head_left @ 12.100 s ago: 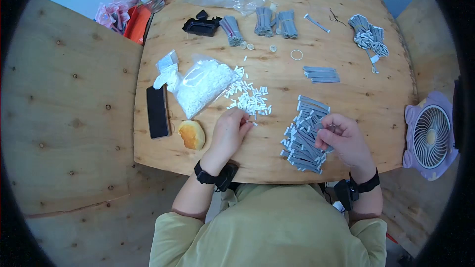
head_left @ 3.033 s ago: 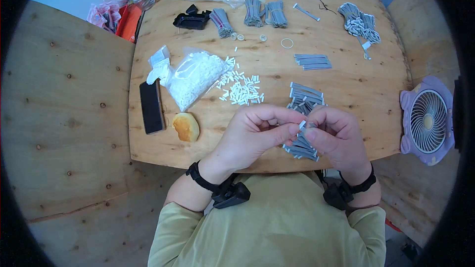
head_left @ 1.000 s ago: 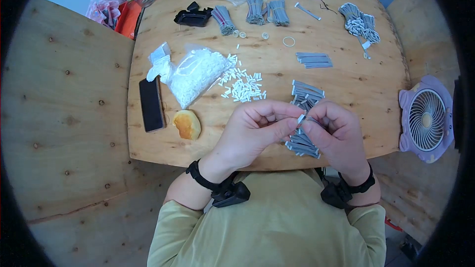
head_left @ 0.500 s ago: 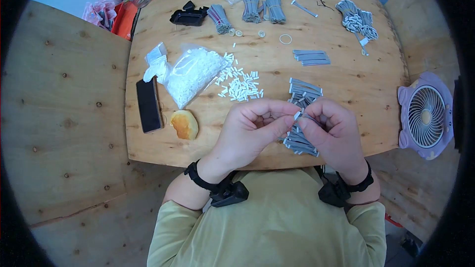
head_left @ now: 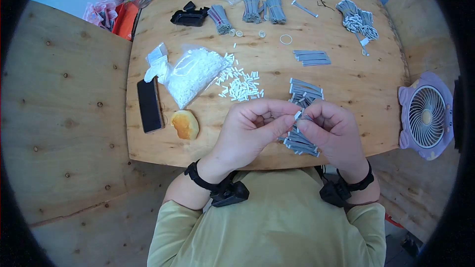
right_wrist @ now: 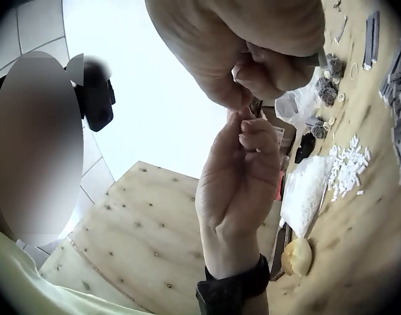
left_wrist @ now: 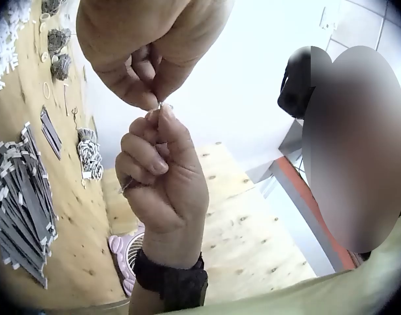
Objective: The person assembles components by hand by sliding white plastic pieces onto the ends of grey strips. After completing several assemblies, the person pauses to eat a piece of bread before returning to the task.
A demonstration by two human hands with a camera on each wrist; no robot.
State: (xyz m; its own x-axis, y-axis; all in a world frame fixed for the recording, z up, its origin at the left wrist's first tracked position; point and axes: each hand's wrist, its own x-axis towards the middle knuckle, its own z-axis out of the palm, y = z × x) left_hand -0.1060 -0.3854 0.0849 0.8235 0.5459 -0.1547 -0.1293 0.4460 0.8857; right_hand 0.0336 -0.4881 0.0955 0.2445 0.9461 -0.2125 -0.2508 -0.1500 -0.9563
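Observation:
In the head view my left hand (head_left: 253,127) pinches a small white connector (head_left: 298,114) between thumb and forefinger. Facing it, my right hand (head_left: 335,129) holds a short grey ribbon cable (head_left: 308,117) by its end, right at the connector. Both sets of fingertips meet above a pile of grey ribbon cables (head_left: 303,144) with white ends. In the wrist views the fingers mostly hide the connector and cable. Left of the pile lie loose white connectors (head_left: 242,89), spilling from a clear plastic bag (head_left: 194,76) full of them.
A bitten bun (head_left: 185,124) and a phone (head_left: 149,105) lie at the left. Behind are bundled cables (head_left: 251,9), a black plastic part (head_left: 190,17) and a short cable row (head_left: 311,58). A purple fan (head_left: 426,116) stands at the right edge.
Twelve seconds ago my left hand was at the loose connectors; it has since moved right to meet my right hand over the pile. During the last second both hands hold nearly still.

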